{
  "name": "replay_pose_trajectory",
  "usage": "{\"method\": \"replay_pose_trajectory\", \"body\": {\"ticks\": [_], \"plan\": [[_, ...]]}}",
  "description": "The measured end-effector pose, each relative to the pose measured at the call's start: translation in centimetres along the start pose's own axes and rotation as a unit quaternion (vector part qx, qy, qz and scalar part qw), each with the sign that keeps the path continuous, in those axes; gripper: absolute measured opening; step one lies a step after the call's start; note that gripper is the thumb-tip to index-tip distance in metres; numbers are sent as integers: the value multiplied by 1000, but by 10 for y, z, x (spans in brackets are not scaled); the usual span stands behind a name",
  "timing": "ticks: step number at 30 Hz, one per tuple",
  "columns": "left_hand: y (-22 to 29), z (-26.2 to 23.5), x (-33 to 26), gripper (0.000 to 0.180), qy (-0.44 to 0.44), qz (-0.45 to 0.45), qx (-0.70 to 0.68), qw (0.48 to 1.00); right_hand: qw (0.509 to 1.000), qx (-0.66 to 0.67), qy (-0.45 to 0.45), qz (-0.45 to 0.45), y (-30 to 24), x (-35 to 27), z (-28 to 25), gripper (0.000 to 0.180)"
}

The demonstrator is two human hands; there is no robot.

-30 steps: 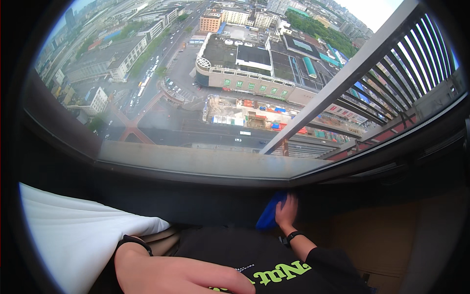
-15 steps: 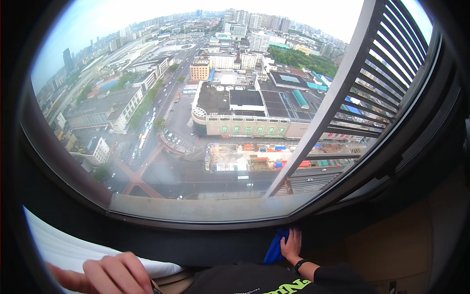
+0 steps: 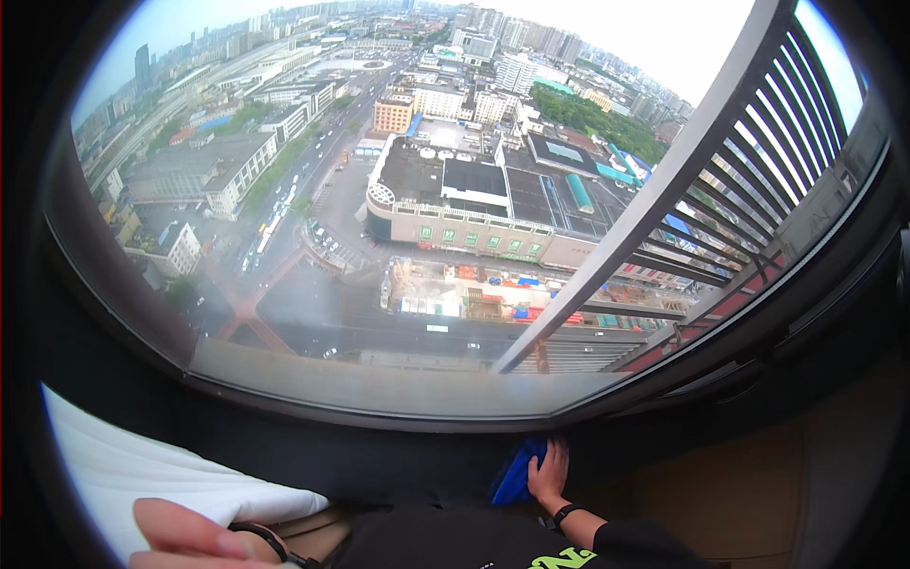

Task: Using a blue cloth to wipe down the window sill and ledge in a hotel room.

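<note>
My right hand (image 3: 550, 468) lies on a blue cloth (image 3: 515, 477) and presses it against the dark ledge (image 3: 379, 455) just under the big window (image 3: 445, 218). A black band circles that wrist. My left hand (image 3: 185, 534) shows only in part at the lower edge, beside white bedding (image 3: 142, 469), with a dark band on its wrist. Nothing is visible in it, and the frame edge cuts off most of it. My black shirt (image 3: 474, 545) with green print fills the bottom middle.
The window looks down on a city from high up. A dark slanted window frame bar (image 3: 645, 218) and a barred section (image 3: 768, 180) stand at the right. A tan wall panel (image 3: 758, 493) is at the lower right.
The view has tilted upward, showing more city and sky. My left hand has sunk toward the bottom edge. My right hand stays on the blue cloth at the ledge.
</note>
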State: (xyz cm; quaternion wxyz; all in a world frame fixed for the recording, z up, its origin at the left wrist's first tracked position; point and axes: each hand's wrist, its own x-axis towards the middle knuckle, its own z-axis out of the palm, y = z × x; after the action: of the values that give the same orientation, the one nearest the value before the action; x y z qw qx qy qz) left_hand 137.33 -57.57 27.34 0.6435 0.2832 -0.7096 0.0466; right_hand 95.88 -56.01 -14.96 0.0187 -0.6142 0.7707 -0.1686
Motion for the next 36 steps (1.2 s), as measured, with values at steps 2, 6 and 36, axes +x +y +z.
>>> {"method": "replay_pose_trajectory", "body": {"ticks": [2, 6, 36], "plan": [[-15, -1, -23, 35, 23, -77, 50, 996, 1000, 5, 2, -12, -7, 4, 3, 62], [-106, 16, -89, 19, -73, -223, 120, 965, 1000, 9, -8, 4, -1, 2, 4, 64], [-170, -91, -400, 84, -91, -716, 365, 589, 855, 81, -207, -469, -133, 11, 35, 60]]}}
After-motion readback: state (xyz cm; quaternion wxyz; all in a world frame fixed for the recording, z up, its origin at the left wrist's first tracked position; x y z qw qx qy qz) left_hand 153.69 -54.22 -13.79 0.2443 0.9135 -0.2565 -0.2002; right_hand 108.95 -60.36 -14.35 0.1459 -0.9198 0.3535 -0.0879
